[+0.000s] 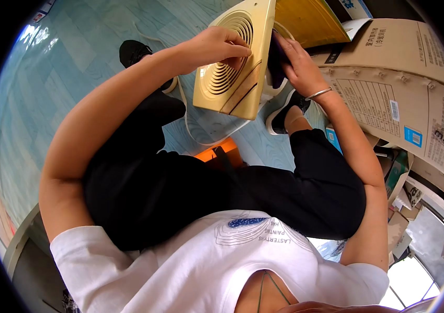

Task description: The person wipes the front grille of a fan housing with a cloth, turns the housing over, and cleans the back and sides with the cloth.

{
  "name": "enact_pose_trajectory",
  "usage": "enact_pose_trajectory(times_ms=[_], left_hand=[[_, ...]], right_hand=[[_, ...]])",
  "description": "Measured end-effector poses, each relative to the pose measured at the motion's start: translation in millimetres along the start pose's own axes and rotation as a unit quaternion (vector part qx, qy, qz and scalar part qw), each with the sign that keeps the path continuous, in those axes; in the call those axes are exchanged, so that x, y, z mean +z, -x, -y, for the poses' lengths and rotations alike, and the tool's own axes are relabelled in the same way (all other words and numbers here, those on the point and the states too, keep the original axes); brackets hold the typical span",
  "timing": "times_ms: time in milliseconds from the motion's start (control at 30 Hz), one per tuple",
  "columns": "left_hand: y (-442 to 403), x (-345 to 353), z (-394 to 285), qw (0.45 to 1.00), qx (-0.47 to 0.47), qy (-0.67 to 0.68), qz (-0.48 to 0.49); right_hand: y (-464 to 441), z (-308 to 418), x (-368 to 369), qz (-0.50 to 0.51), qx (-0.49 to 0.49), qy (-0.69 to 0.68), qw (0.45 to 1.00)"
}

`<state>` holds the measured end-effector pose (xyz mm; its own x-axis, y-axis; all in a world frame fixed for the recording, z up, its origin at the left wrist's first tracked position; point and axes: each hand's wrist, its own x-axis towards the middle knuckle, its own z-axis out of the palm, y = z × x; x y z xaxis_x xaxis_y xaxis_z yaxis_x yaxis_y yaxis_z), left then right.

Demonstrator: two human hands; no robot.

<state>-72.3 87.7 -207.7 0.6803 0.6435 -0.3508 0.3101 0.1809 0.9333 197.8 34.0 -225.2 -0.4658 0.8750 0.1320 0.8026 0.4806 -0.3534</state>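
Note:
A cream fan heater (201, 94) with a round grille of concentric rings and a brown-striped lower corner stands tilted between my feet. My left hand (217, 46) lies over its front, with bent fingers closed at the grille; the fingertips are partly hidden. At the heater's right side, my right hand (299, 63) presses a dark purple cloth (276, 65), its fingers lying over the cloth. The heater's back is mostly out of sight. A white cord (184, 107) runs along the floor beside and below it.
Large cardboard boxes (363, 99) stand close on the right, near my right forearm. A yellow panel (310, 23) leans behind the heater. An orange box (232, 148) with a dark strap lies between my legs. The blue wood-patterned floor (70, 73) stretches to the left.

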Motion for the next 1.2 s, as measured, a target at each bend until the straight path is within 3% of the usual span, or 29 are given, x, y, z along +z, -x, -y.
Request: enact_pose_trajectory(times_ms=[367, 633, 867, 967, 1033, 1167, 1200], left_hand=[[-6.3, -3.7, 5.3, 1.0, 0.008, -0.001, 0.003], [-2.5, -1.4, -3.7, 0.995, 0.036, -0.091, -0.027], [-3.8, 0.1, -1.3, 0.998, 0.024, -0.052, -0.032], [-10.8, 0.5, 3.7, 0.986, 0.036, -0.157, -0.049], [-13.6, -2.5, 6.0, 0.968, 0.077, -0.224, -0.079], [-12.9, -3.7, 4.5, 0.964, 0.085, -0.222, -0.118], [-10.3, 1.6, 5.8, 0.919, 0.194, -0.296, -0.174]], right_hand=[[0.2, -0.3, -0.1, 0.007, 0.012, -0.01, 1.0], [0.3, -0.7, 0.5, 0.01, 0.014, -0.001, 1.0], [0.2, 1.0, -0.2, 0.004, 0.011, 0.006, 1.0], [0.4, -1.5, 1.8, 0.002, 0.021, 0.002, 1.0], [-0.3, -0.4, 0.7, 0.007, 0.017, -0.006, 1.0], [-1.1, 2.4, -1.0, 0.008, 0.025, -0.017, 1.0], [-0.7, 3.8, -2.0, 0.007, 0.031, -0.025, 0.999]])
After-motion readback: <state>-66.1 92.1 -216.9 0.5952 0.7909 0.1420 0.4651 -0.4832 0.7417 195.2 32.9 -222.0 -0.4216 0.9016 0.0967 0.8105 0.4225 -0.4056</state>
